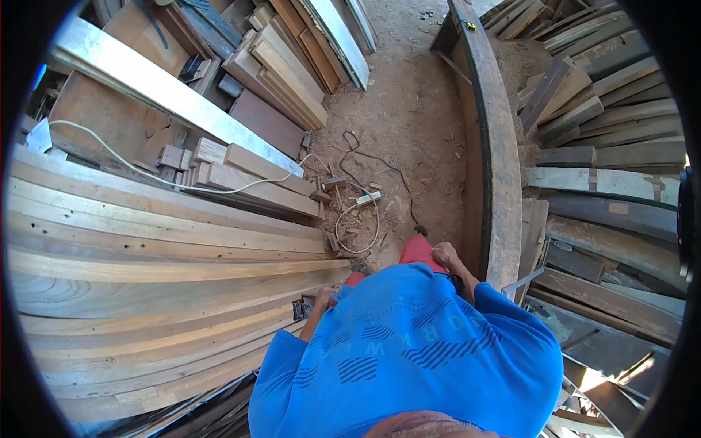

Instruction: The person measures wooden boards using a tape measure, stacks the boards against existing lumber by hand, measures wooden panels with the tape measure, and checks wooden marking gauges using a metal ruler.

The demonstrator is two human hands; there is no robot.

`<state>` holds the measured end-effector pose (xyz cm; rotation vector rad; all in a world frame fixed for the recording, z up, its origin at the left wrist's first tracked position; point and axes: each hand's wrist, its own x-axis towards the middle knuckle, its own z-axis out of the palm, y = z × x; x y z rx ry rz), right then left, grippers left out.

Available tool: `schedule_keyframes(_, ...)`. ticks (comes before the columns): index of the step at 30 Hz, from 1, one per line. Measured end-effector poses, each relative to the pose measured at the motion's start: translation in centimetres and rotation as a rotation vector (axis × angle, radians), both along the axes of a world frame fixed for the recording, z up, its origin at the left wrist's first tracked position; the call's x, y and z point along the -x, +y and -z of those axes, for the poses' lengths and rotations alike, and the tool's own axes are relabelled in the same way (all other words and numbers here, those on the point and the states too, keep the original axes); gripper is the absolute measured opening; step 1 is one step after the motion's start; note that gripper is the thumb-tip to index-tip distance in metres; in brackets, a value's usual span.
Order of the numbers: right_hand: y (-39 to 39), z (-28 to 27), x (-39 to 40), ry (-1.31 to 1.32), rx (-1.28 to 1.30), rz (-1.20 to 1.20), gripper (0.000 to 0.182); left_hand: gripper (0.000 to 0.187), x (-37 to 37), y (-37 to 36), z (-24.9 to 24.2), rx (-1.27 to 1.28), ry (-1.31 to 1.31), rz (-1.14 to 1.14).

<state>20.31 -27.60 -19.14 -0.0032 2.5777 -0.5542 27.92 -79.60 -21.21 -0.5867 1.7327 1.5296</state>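
Ahead, floor (432, 139) lies open between board edges (502, 168); right grip (444, 255) curled, left grip (326, 297) unclear.

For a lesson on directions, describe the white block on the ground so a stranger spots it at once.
Find the brown dirt floor between the stacked pale wooden planks and the long weathered wooden beam. Toward the planks lies a pale looped cable. The white oblong block sits at the loop's far edge, its whiteness unlike the brown wood scraps nearby.

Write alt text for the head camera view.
A person in a blue printed shirt, right hand against red legwear, is between long pale timber planks and a brown wooden beam; a white rectangular power strip lies ahead on dirt.
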Motion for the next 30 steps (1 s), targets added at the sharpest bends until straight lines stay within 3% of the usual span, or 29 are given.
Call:
schedule_keyframes(2,1.3,0.4,-0.9,-0.104,0.039,0.244,0.03,0.021,1.7,1.3,-1.1,-0.046,0.084,0.033)
schedule_keyframes(4,2.9,1.5,-0.3,-0.081,-0.135,-0.135,0.029,0.021,4.1,2.6,-0.5,-0.096,0.269,0.034)
schedule_keyframes(5,4.0,2.2,0.6,-0.061,-0.223,-0.326,0.028,0.019,5.3,3.4,-0.7,-0.127,0.161,-0.047)
schedule_keyframes(7,8.6,10.2,0.7,-0.044,-0.257,-0.361,0.025,0.016,8.3,5.8,-4.0,-0.189,-0.04,-0.211)
schedule_keyframes(8,10.1,12.7,0.9,0.021,-0.243,-0.435,0.025,0.011,9.8,7.0,-5.3,-0.059,-0.026,-0.197)
schedule_keyframes(9,11.1,14.2,1.6,0.087,-0.232,-0.508,0.025,0.01,11.2,7.0,-2.3,-0.003,-0.036,-0.189)
schedule_keyframes(11,11.6,11.5,3.7,0.255,-0.122,-0.598,0.022,0.016,13.8,7.1,3.3,0.108,-0.062,-0.172)
schedule_keyframes(13,10.2,15.8,8.0,-0.189,-0.14,-0.181,0.028,0.016,15.9,9.5,0.1,-0.025,-0.055,-0.177)
schedule_keyframes(15,12.6,7.0,11.2,0.165,0.113,-0.451,0.024,0.02,18.2,10.7,2.0,0.027,-0.078,-0.204)
schedule_keyframes(17,14.7,6.0,15.6,0.031,0.264,-0.315,0.019,0.023,21.2,13.3,3.4,0.162,-0.171,-0.134)
schedule_keyframes(19,18.8,4.9,20.7,0.166,0.327,-0.334,0.015,0.024,27.2,18.1,2.7,0.17,-0.226,-0.054)
schedule_keyframes(21,21.7,3.4,24.4,0.577,0.272,-0.512,0.019,0.024,31.4,22.4,1.9,0.036,-0.239,0.027)
schedule_keyframes(23,23.8,-0.1,27.4,0.318,0.09,-0.417,0.018,0.034,35.9,28.5,-2.1,0.568,0.183,0.569)
schedule_keyframes(24,24.9,-1.3,28.3,0.182,-0.003,-0.376,0.018,0.034,37.1,30.3,-1.7,0.377,0.147,0.392)
schedule_keyframes(25,26.1,-1.3,29.4,0.219,-0.013,-0.337,0.018,0.034,39.7,32.5,-2.3,0.185,0.129,0.21)
schedule_keyframes(26,27.2,-1.4,30.5,0.259,-0.023,-0.297,0.018,0.03,41.7,34.8,-2.9,0.238,0.158,0.24)
schedule_keyframes(27,28.2,-1.1,31.8,0.298,-0.031,-0.254,0.018,0.026,43.8,37.7,-6.8,0.294,0.188,0.272)
schedule_keyframes(28,28.6,-4.4,32.8,0.175,0.043,-0.145,0.01,0.022,45.5,39.8,-9.9,0.352,0.214,0.307)
schedule_keyframes(30,28.8,-5.4,34.2,0.029,0.476,0.413,0.011,0.027,48.5,41.5,-9.2,0.326,0.304,0.259)
